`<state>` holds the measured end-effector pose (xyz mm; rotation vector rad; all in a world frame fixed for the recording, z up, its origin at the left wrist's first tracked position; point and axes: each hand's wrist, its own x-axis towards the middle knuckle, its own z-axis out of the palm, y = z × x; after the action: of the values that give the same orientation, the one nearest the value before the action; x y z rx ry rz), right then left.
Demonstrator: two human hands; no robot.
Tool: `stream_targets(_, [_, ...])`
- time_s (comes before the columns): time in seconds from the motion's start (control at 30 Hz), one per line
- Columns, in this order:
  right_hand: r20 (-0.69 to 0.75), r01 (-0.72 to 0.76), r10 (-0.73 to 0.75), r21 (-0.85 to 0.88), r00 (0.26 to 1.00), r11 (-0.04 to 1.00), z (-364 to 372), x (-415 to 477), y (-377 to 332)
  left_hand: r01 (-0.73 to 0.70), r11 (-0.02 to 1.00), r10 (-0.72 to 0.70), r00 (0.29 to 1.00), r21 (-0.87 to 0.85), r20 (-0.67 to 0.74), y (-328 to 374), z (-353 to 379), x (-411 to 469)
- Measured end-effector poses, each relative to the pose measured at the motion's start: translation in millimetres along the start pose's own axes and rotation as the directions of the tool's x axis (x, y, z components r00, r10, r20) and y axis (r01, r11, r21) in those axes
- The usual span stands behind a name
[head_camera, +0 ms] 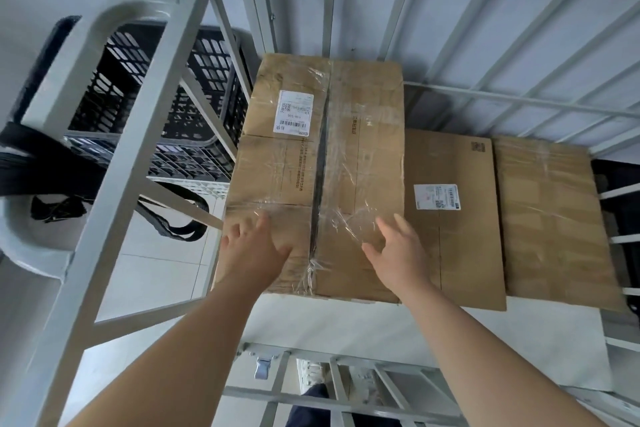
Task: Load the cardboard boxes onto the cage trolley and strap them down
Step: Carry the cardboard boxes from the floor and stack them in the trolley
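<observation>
The left hand [254, 250] and the right hand [398, 253] are both open, fingers spread, holding nothing, over the near end of the big box [322, 166] in the cage trolley [133, 149].

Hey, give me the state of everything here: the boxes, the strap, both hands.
Tall box: taped shut, on the trolley.
Middle box: shut, lying flat.
Right box: taped shut, lying flat.
Strap: loose, draped outside the trolley.
Left hand: open, on the tall box.
Right hand: open, over the tall box.
</observation>
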<state>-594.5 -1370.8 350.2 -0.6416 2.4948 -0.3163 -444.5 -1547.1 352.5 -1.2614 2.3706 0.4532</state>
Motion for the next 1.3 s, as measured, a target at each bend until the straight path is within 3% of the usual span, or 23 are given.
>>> stream_targets(0.23, [-0.104,0.295,-0.292,0.012,0.951,0.956,-69,-33,-38,-0.134,0.991,0.128,0.974,-0.019,-0.189,27,-67,-52])
stream_targets(0.43, [-0.137,0.554,-0.559,-0.071,0.818,0.829,-129,-76,-72,-0.139,0.99,0.112,0.911,-0.038,-0.398,26,-121,-131])
stream_targets(0.67, [-0.136,0.794,-0.808,-0.152,0.573,0.588,-181,-162,-109,-0.021,0.991,-0.057,0.816,-0.129,-0.575,7,-155,-254])
stream_targets(0.93, [-0.034,0.943,-0.953,-0.14,0.301,0.303,-183,-270,-164,0.137,0.945,-0.311,0.653,-0.296,-0.691,-39,-157,-389])
stream_targets(1.13, [0.097,0.996,-0.994,-0.071,0.057,0.05,-140,-365,-217,0.34,0.825,-0.566,0.5,-0.452,-0.656,-104,-123,-489])
stream_targets(1.3, [0.191,0.994,-0.976,-0.017,-0.1,-0.105,-84,-451,-254,0.464,0.679,-0.733,0.376,-0.57,-0.567,-161,-78,-569])
